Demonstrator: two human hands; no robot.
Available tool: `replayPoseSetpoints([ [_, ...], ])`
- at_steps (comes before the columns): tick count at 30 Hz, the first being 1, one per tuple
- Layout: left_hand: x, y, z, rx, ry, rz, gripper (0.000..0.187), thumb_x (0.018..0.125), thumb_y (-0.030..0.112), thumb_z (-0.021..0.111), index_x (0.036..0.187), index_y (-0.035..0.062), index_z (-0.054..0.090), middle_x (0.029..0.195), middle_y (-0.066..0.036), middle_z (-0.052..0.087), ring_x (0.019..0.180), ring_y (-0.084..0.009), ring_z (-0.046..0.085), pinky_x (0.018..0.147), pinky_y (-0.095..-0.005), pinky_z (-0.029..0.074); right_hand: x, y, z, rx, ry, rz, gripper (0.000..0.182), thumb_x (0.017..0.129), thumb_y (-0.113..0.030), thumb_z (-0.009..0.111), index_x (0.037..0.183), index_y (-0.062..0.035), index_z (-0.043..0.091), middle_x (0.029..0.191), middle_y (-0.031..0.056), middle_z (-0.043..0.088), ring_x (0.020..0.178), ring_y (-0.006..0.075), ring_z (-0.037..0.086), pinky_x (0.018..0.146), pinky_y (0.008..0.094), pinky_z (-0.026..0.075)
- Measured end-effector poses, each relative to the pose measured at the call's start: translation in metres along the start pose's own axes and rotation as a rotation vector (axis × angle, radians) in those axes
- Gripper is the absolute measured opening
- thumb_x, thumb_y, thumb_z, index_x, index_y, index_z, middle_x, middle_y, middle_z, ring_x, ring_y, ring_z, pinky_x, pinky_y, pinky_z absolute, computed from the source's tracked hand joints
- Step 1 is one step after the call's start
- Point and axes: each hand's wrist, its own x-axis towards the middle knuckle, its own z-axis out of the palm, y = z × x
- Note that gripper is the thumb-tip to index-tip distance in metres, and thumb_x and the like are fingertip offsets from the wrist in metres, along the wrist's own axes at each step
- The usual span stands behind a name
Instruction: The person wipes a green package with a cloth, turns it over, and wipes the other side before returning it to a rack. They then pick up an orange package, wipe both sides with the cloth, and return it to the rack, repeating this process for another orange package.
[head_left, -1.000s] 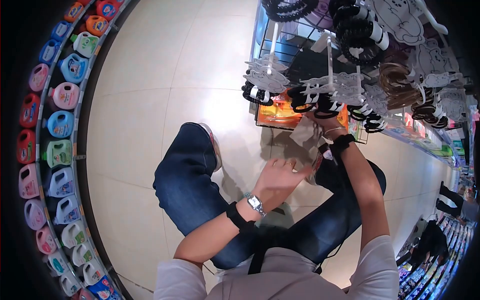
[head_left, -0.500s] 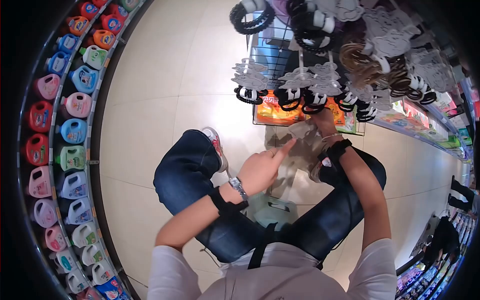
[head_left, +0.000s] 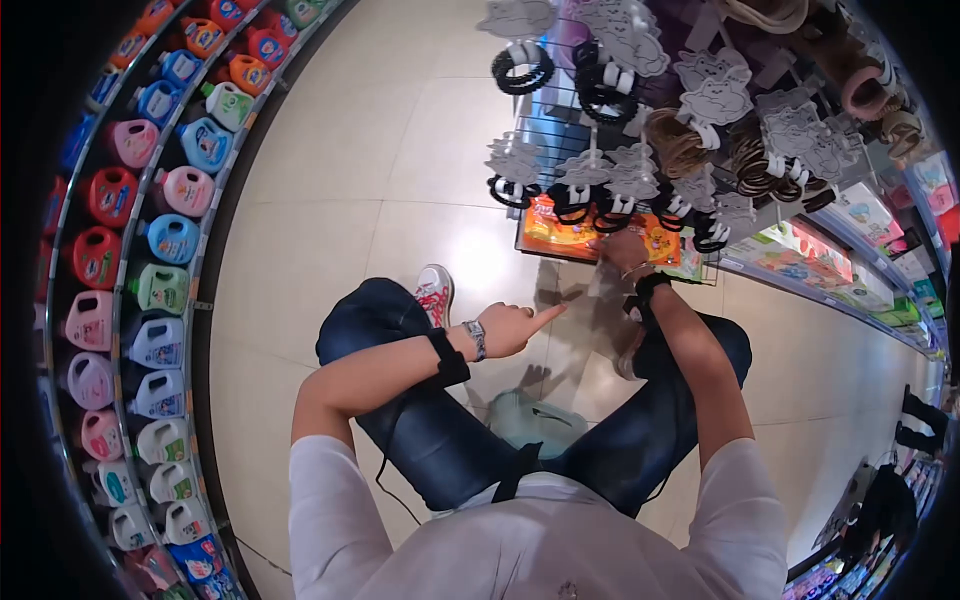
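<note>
My left hand (head_left: pixel 508 329) is over the floor in front of my knees, its index finger stretched out to the right and its other fingers partly bent. It holds nothing. My right hand (head_left: pixel 623 250) is at the front of the low rack, beside the orange packets (head_left: pixel 560 232) and just under the hanging black hair ties (head_left: pixel 614 213). Its fingers are curled, and a pale, blurred thing shows below them; I cannot make out what it is. White cat-shaped cards (head_left: pixel 632 170) hang above the ties.
Shelves of detergent bottles (head_left: pixel 165 240) line the left side. A pale green stool (head_left: pixel 535 425) is between my legs. Brown hair ties (head_left: pixel 675 145) hang further right, above shelves of boxed goods (head_left: pixel 800 250). A person in dark clothes (head_left: pixel 885 510) is at the lower right.
My left hand has moved a little left and down, away from my right hand. My right hand has shifted slightly left in view. The pale thing by it shows less clearly. The whole view has shifted.
</note>
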Motion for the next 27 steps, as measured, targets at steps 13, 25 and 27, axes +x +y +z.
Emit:
replayPoseSetpoints([
  [13, 0.002, -0.015, 0.0, -0.18, 0.018, -0.025, 0.085, 0.072, 0.01, 0.059, 0.139, 0.0186, 0.007, 0.082, -0.016, 0.06, 0.069, -0.0319, 0.06, 0.059, -0.0417, 0.048, -0.001, 0.026, 0.017, 0.062, 0.392, -0.143, 0.032, 0.068, -0.034, 0.069, 0.082, -0.0048, 0.064, 0.069, 0.0115, 0.063, 0.068, 0.0288, 0.061, 0.063, 0.0375, 0.047],
  [25, 0.0, -0.02, -0.02, -2.086, 0.341, -0.379, 0.049, 0.085, 0.034, 0.057, 0.12, 0.0071, 0.037, 0.12, -0.009, 0.048, 0.099, -0.0202, 0.055, 0.084, -0.033, 0.047, -0.12, -0.018, -0.054, 1.52, -0.258, 0.217, 0.016, 0.082, -0.014, 0.061, 0.092, -0.0031, 0.057, 0.08, 0.0042, 0.06, 0.072, 0.0145, 0.061, 0.062, 0.0275, 0.048],
  [27, 0.0, -0.023, -0.008, -2.139, 0.413, -0.325, 0.06, 0.085, 0.031, 0.058, 0.127, 0.0044, 0.026, 0.12, -0.009, 0.047, 0.102, -0.0193, 0.053, 0.083, -0.0328, 0.049, -0.135, -0.023, -0.062, 1.501, -0.338, 0.182, 0.017, 0.081, -0.014, 0.062, 0.093, -0.0034, 0.056, 0.082, 0.0037, 0.06, 0.073, 0.0148, 0.062, 0.065, 0.0267, 0.047],
])
